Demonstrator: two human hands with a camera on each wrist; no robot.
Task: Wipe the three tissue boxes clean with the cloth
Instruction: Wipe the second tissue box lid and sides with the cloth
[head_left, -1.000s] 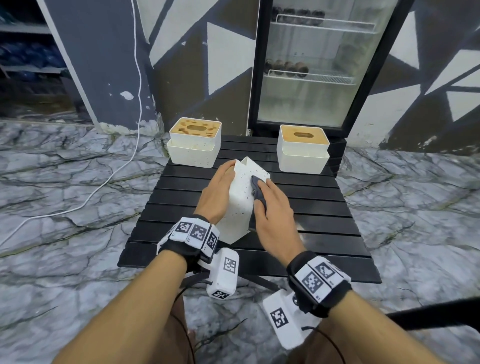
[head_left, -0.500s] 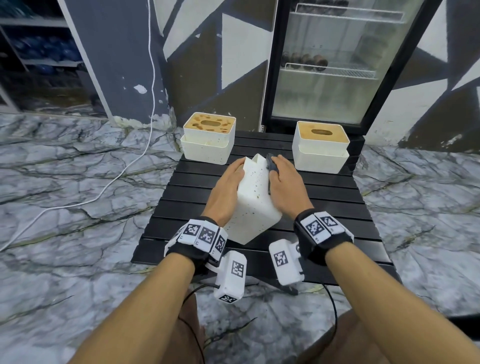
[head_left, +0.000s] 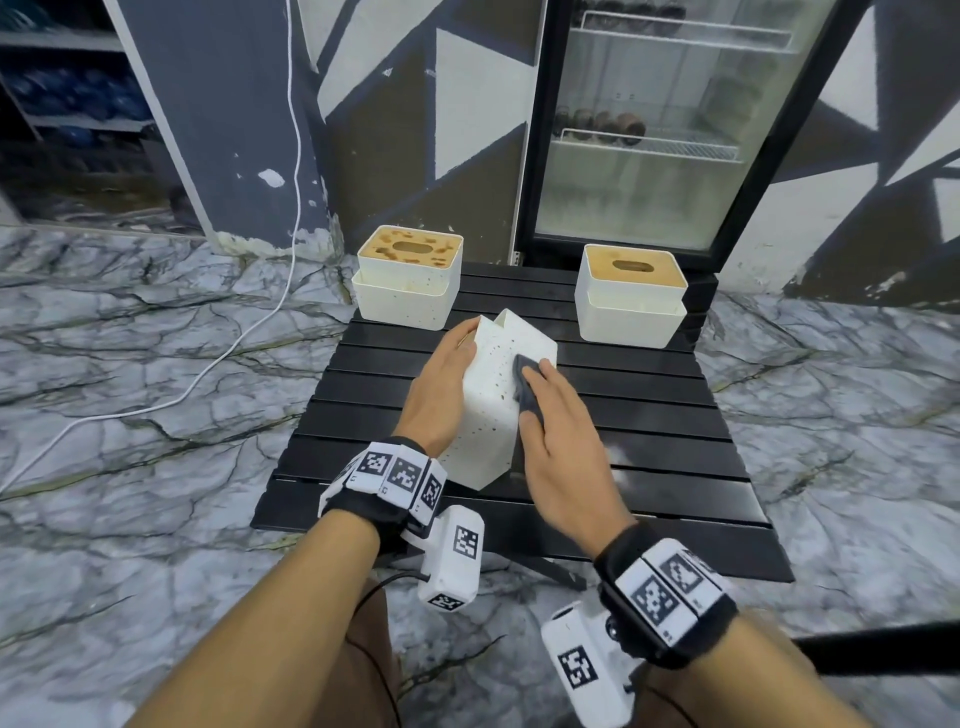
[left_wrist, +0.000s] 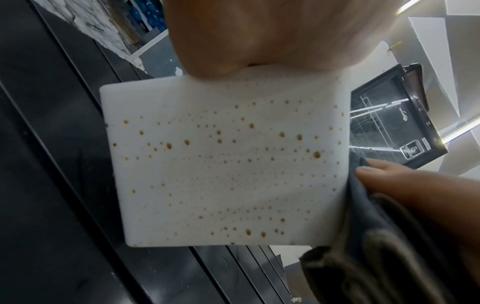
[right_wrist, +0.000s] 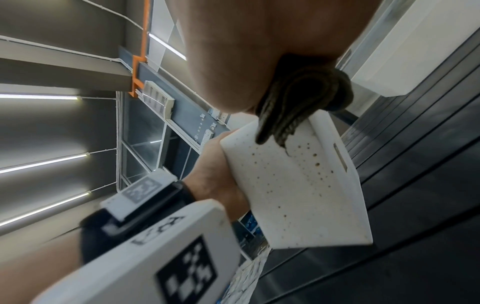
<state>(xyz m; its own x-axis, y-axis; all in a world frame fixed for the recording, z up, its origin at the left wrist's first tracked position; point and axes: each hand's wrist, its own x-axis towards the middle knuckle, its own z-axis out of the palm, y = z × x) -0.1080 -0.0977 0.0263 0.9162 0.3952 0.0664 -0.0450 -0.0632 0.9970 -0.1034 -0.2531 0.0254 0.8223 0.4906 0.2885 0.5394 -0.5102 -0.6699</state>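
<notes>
A white tissue box (head_left: 488, 410) speckled with brown spots stands tilted on one corner in the middle of the black slatted table (head_left: 649, 415). My left hand (head_left: 441, 384) grips its left side, fingers curled over the far edge. My right hand (head_left: 558, 431) holds a folded dark grey cloth (head_left: 524, 387) and presses it against the box's right face. The left wrist view shows the spotted face (left_wrist: 221, 164) with the cloth (left_wrist: 363, 236) at its right edge. Two more white boxes with wooden lids stand at the back: a stained one on the left (head_left: 408, 283), another on the right (head_left: 631, 296).
A glass-door fridge (head_left: 660, 130) stands right behind the table. A white cable (head_left: 291, 182) hangs down the wall and trails over the marble floor to the left. The table's near slats in front of my hands are bare.
Half a second ago my right hand held the cloth at the box's far top edge; it has slid back down the right face toward me. My left hand keeps its grip.
</notes>
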